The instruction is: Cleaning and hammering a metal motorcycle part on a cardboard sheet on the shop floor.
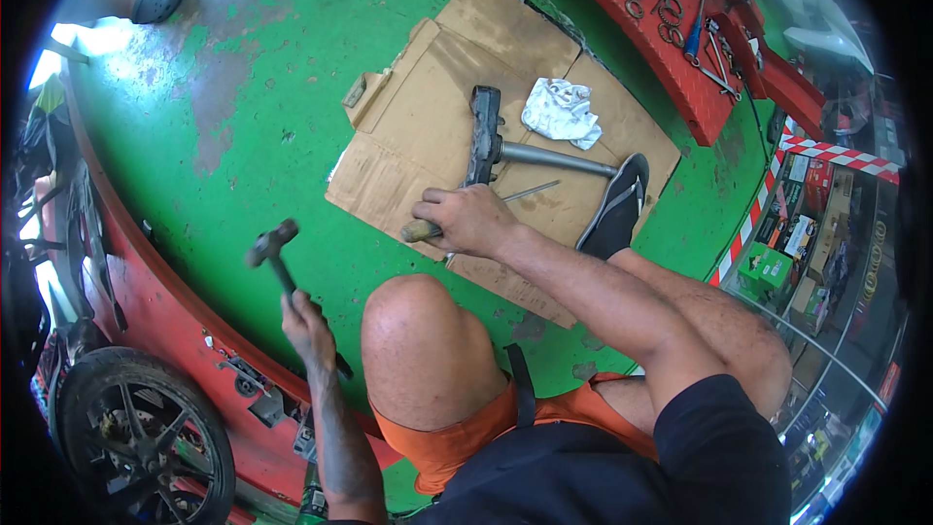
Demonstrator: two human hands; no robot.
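Note:
My left hand (309, 331) is closed round the handle of a hammer (274, 243), raised at the left above the green floor. In my right hand (473, 221) is a tool with a rounded tan handle (421, 230). A thin metal shaft (532, 191) shows beyond the fingers, in line with that handle. Just past this hand lies a motorcycle steering stem (483, 131), its dark clamp partly hidden by the hand. The grey tube (554, 157) of the stem runs right to my sandalled foot (622, 209). Under everything is flattened cardboard (389, 175).
A crumpled white rag (562, 113) lies on the cardboard. Wrenches, rings and screwdrivers sit on a red ramp (641, 29) at the upper right. A wheel (146, 437) stands at lower left beside a red platform (185, 321). Another person's shoe (158, 2) is at upper left.

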